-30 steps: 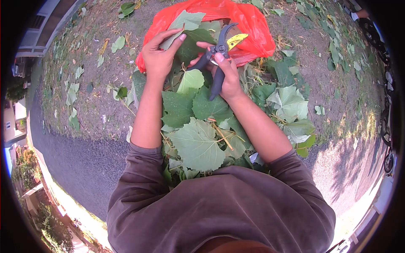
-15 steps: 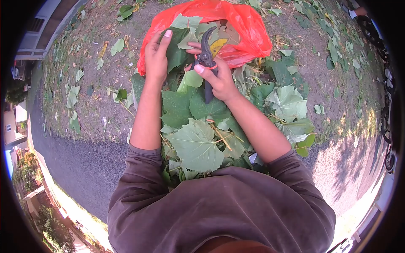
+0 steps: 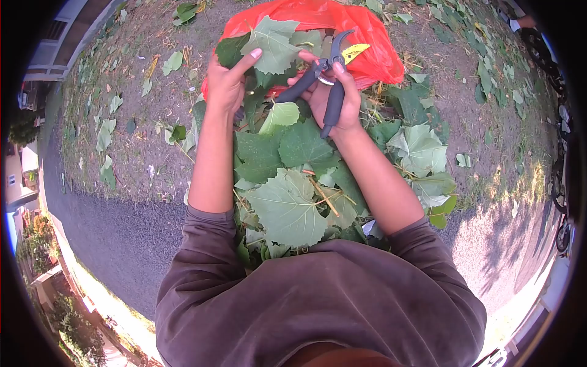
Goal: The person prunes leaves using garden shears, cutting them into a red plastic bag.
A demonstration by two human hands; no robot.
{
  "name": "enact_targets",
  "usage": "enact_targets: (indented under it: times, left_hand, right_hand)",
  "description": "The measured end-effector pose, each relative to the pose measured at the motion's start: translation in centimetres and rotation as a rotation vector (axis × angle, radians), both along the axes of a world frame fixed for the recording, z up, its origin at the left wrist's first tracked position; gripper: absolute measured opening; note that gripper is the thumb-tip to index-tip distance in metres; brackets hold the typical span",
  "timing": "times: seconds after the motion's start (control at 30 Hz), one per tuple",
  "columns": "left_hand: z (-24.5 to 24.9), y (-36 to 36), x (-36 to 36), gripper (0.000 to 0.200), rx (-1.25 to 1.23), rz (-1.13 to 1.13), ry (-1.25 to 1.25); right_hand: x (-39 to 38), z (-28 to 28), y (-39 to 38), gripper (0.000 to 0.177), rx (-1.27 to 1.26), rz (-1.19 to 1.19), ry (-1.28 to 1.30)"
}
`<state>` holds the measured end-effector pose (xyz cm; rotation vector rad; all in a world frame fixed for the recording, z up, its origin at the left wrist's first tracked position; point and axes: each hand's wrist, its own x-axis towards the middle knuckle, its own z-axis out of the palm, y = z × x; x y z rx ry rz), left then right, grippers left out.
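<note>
My left hand (image 3: 227, 81) grips some broad green leaves (image 3: 272, 46), with the thumb pressed on top of them. They are held over the mouth of a red plastic bag (image 3: 373, 37). Close to its right, my right hand (image 3: 335, 98) holds pruning shears (image 3: 333, 110) with dark handles. The handles are spread and the jaws, one dark and one yellow, stand apart, pointing up and right. Nothing shows between the blades. Below both hands lies a heap of large leaves (image 3: 284, 208) with a few cut stems (image 3: 324, 197).
Soil ground (image 3: 153, 122) strewn with loose leaves surrounds the bag. Dark asphalt (image 3: 128, 238) runs along the near side. More leaves (image 3: 422, 150) lie by my right forearm. Wheels (image 3: 564, 235) show at the far right edge.
The pruning shears' handles and jaws have spread apart, and my right hand has shifted slightly right. The leaves in my left hand have turned, showing a paler leaf on top.
</note>
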<state>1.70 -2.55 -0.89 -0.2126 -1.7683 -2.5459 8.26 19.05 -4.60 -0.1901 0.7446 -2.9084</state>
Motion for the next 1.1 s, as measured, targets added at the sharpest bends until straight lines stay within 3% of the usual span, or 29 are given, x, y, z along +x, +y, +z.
enact_targets:
  times: [0.2, 0.33, 0.4, 0.43, 0.5, 0.57, 0.63, 0.8, 0.97, 1.1]
  left_hand:
    - [1.1, -0.1, 0.8, 0.048, 0.102, -0.159, 0.000]
    - [-0.8, -0.4, -0.3, 0.038, -0.197, -0.108, 0.035]
    - [-0.7, -0.5, -0.3, 0.034, -0.310, -0.064, 0.028]
    - [-0.7, -0.3, -0.3, 0.031, -0.216, -0.055, -0.026]
    - [-0.8, 0.0, -0.3, 0.027, -0.120, -0.049, -0.079]
    - [-1.0, 0.1, -0.2, 0.026, -0.071, -0.044, -0.159]
    - [-1.1, 0.4, -0.3, 0.027, -0.019, -0.063, -0.211]
    - [0.4, 0.3, 0.0, 0.031, 0.134, -0.200, -0.377]
    - [-0.2, 1.5, 0.6, 0.025, -0.183, -0.079, -0.200]
    - [-0.9, 0.5, -0.4, 0.023, -0.119, 0.023, -0.169]
  right_hand:
    - [0.1, -0.3, 0.2, 0.054, -0.110, 0.050, 0.062]
    - [0.2, 0.1, 0.2, 0.054, -0.090, 0.138, 0.177]
    - [0.8, 1.0, 0.0, 0.053, 0.203, 0.032, 0.146]
    - [0.9, 1.3, 0.0, 0.053, 0.202, 0.030, 0.144]
    - [1.1, 1.7, 0.1, 0.043, 0.532, -0.044, 0.184]
    - [1.2, 1.6, -0.6, 0.040, 0.573, -0.076, 0.156]
    - [1.2, 2.3, -1.1, 0.042, 1.099, -0.446, 0.479]
    - [1.3, 2.3, -1.5, 0.042, 1.132, -0.438, 0.355]
    - [1.6, 3.5, -1.0, 0.044, 1.246, -0.294, 0.421]
    - [0.5, 1.8, -0.3, 0.047, 1.134, -0.334, 0.621]
